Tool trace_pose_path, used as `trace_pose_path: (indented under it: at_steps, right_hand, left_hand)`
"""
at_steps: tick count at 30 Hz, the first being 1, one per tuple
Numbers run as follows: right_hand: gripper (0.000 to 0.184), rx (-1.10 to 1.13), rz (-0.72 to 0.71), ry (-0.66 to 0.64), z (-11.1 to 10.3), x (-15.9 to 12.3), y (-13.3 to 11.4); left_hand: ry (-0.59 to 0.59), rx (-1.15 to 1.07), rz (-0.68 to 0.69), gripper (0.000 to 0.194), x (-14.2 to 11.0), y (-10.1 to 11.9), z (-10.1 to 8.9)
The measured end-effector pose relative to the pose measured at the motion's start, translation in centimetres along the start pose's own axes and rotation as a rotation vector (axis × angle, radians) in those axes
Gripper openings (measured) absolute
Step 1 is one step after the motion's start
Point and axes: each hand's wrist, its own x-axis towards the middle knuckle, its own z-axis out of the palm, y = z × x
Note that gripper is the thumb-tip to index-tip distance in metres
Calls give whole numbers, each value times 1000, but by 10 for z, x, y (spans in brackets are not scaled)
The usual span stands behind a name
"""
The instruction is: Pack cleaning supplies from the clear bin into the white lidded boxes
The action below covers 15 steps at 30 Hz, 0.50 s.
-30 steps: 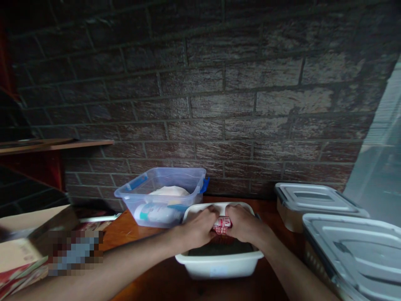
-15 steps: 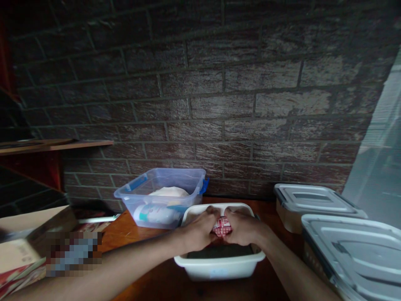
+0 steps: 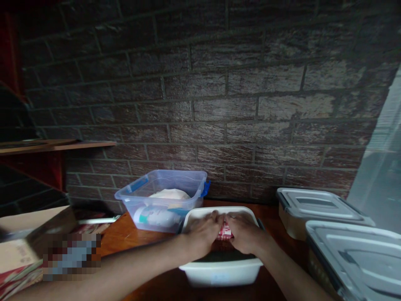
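A white plastic bin stands on the wooden table in front of me. Both of my hands are inside it, on either side of a small red and white printed packet. My left hand grips the packet from the left, and my right hand holds its right side, with the fingers of both curled over it. Only the middle of the packet shows between them. Below the hands the inside of the bin is dark, and its contents cannot be made out.
Behind and left is a clear bluish tub with a white bottle inside. Two lidded storage boxes, a rear one and a nearer one, stand at right. A cardboard box lies left, under a wall shelf.
My hands have lowered slightly with the packet, deeper into the bin. They now cover more of its top. The view has shifted a little.
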Motion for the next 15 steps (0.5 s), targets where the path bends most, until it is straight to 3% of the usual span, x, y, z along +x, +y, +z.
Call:
trace_pose_path:
  at_steps: [6,15]
  right_hand:
    - [28,19,4,4,6,5,5]
    - [43,59,90,7,18,8,12]
  left_hand:
    - [-31,104,39,88,-4,0,-10]
    - [-49,190,12,81,-12,8,-29]
